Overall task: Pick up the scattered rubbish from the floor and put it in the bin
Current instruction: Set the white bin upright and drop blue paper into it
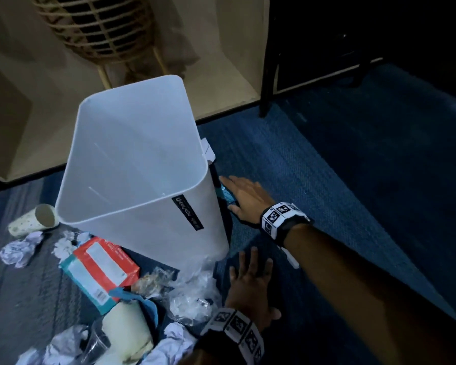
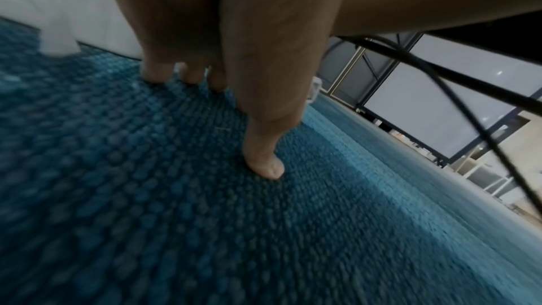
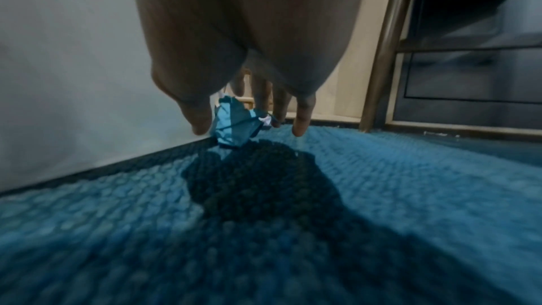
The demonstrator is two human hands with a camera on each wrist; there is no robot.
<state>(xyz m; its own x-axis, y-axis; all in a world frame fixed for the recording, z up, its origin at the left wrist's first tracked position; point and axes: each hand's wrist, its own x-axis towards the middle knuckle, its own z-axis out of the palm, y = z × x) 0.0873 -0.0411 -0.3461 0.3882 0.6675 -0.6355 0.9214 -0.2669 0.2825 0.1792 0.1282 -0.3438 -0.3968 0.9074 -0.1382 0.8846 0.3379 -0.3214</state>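
Observation:
A white bin (image 1: 166, 233) stands on the blue carpet (image 1: 327, 180), and I see no rubbish in it. A crumpled blue paper (image 1: 224, 194) lies against its right side. My right hand (image 1: 245, 197) reaches over that paper with straight fingers. In the right wrist view the thumb (image 3: 199, 124) and fingers (image 3: 300, 124) hang spread on either side of the blue paper (image 3: 234, 126), not closed on it. My left hand (image 1: 250, 281) lies flat on the carpet in front of the bin, its fingertips (image 2: 187, 75) pressed down, holding nothing.
Rubbish lies left of and in front of the bin: a dotted paper cup (image 1: 32, 221), crumpled white papers (image 1: 19, 250), a red and teal box (image 1: 100, 270), clear plastic wrap (image 1: 192, 299), a cream cup (image 1: 127, 330). Behind stand a wooden shelf unit (image 1: 221, 61), a wicker stand (image 1: 98, 30), a black frame leg (image 1: 267, 83).

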